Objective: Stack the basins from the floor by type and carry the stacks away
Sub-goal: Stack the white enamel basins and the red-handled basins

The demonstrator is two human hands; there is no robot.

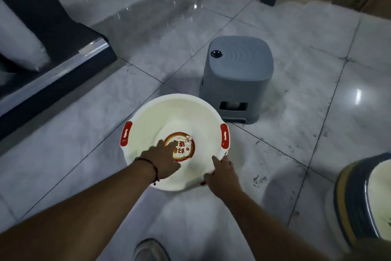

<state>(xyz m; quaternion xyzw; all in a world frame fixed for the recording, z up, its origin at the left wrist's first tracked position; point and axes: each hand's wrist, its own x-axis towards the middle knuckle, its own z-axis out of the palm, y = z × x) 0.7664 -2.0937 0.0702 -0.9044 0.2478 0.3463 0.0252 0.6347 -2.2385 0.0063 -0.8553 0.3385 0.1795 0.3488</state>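
1. Head view: white basin [169, 116] with red handles sits on the floor [296, 83], just in front of a grey stool [237, 74].
2. Left hand [164, 160] reaches inside it, fingers loosely extended, gripping nothing.
3. Right hand [222, 176] rests at the near rim, fingers straight; a grip not evident.
4. Step looks like pickup; next, grasp the rim and lift toward the stacked basins [364, 201] at right.

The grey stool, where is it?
In the head view the grey stool stands on the tiled floor, right of centre, just behind the white basin that both hands reach into.
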